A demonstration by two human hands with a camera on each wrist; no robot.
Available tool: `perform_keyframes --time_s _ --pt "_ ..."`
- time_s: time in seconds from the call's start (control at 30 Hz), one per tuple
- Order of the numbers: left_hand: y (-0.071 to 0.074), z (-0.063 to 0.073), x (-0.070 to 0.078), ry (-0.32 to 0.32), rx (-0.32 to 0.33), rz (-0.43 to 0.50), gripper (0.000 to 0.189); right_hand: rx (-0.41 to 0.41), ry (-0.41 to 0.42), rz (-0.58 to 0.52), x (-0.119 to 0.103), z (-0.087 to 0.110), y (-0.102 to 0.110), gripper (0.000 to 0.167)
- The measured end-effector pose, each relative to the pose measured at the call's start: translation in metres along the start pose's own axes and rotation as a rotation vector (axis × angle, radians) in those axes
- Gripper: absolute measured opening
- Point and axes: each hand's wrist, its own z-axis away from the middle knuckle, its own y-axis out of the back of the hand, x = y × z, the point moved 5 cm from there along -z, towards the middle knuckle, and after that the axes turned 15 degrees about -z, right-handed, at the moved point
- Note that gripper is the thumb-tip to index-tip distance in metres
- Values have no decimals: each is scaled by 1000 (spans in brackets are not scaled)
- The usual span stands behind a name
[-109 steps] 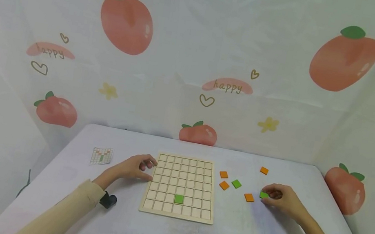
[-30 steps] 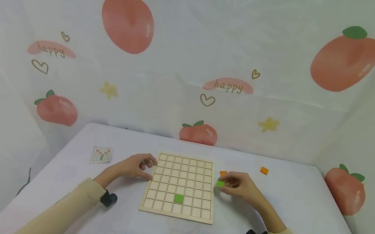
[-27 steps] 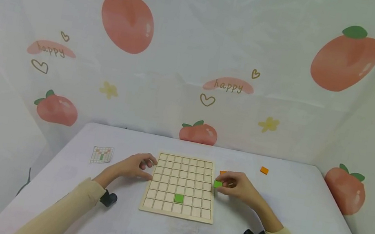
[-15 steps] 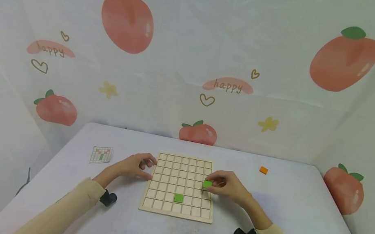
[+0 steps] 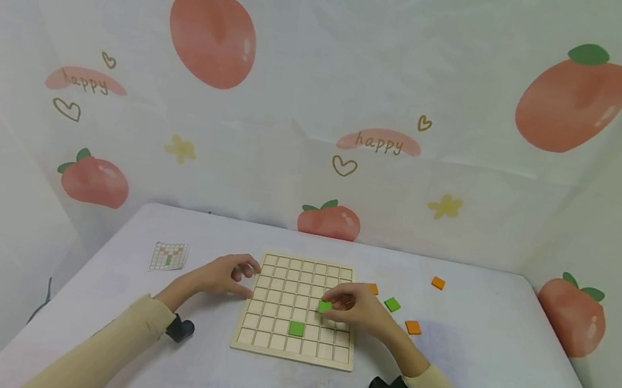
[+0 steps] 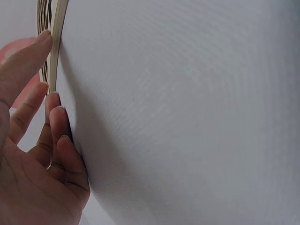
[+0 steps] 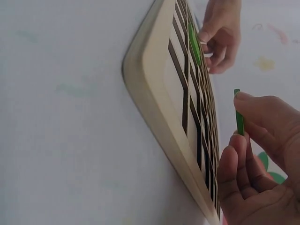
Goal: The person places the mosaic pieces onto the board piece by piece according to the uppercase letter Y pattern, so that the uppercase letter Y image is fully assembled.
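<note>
A square wooden grid board (image 5: 265, 339) lies on the white table. One green square tile (image 5: 296, 329) sits in a cell of its second row from the front. My right hand (image 5: 360, 307) pinches another green tile (image 5: 324, 307) between thumb and fingers, over the right half of the board. In the right wrist view the pinched tile (image 7: 239, 112) is held on edge, apart from the grid. My left hand (image 5: 226, 274) rests at the board's left edge. The left wrist view has its thumb and fingertips touching the board's rim (image 6: 57, 42), the other fingers loosely bent.
Right of the board lie an orange tile (image 5: 372, 289) partly behind my right hand, a green tile (image 5: 392, 304), an orange tile (image 5: 413, 327) and a farther orange tile (image 5: 439, 283). A paper card (image 5: 168, 257) with a coloured grid pattern lies at the left.
My right hand has carried the green tile leftward from the table's right side to above the board. Tiles it covered on the way show again. The left hand stays in place.
</note>
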Motion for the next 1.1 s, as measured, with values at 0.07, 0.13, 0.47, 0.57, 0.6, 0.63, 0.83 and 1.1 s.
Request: perform_keyframes --time_s 0.07,0.13,0.47,0.57,0.6,0.63,0.83,1.1 --pt "1 0 1 -2 -1 0 48 -6 -1 -6 0 -2 -4 23" --pt "1 0 1 -5 -1 -5 48 -15 -2 -17 -1 -4 -7 23" --pt "1 1 2 -10 -4 -2 49 -33 1 -4 2 -12 -20 24" --pt "1 1 2 -6 -4 0 49 -40 0 -9 2 -13 -24 24" --pt "1 1 2 -4 -5 1 49 -41 1 -10 2 -13 -25 25" --pt "1 1 2 -4 -5 1 49 -41 2 -9 1 -14 -26 25" --pt "1 2 3 2 -9 22 47 -47 15 17 -2 -16 -34 24" --pt "2 2 3 -10 -8 21 47 -52 -33 66 -4 -21 -40 23"
